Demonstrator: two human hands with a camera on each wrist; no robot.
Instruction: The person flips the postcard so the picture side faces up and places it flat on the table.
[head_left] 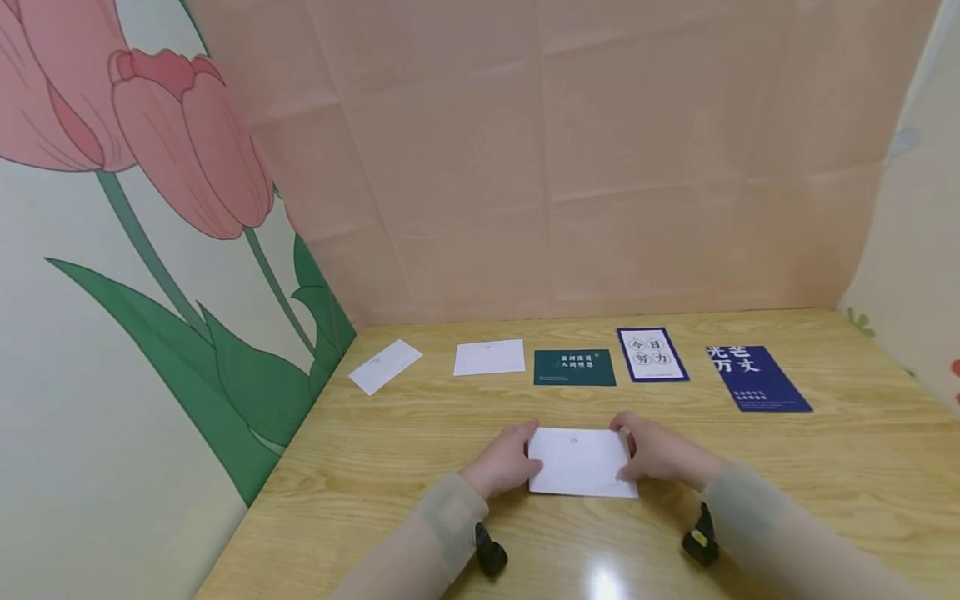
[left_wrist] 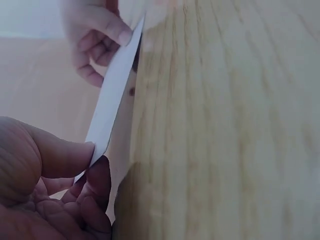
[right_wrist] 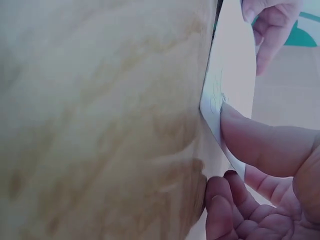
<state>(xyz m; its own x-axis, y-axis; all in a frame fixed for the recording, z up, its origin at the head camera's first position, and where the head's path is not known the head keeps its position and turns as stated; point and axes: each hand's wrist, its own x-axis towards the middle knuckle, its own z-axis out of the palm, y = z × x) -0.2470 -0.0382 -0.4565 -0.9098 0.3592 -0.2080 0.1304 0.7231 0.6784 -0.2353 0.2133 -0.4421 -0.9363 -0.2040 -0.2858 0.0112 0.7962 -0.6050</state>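
I'm remotely pinching the white card at opposite ends, left hand and right hand both gripping, apparently for even support, holding it low over the desk, nearer than the dark green card.

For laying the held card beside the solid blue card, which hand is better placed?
Probably the right hand: gripping the held card, it sits nearer the blue card than the left hand.

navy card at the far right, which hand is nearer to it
Right. The right hand grips the right edge of a white card, nearer the person and left of the navy card; the left hand grips the white card's left edge, farther left.
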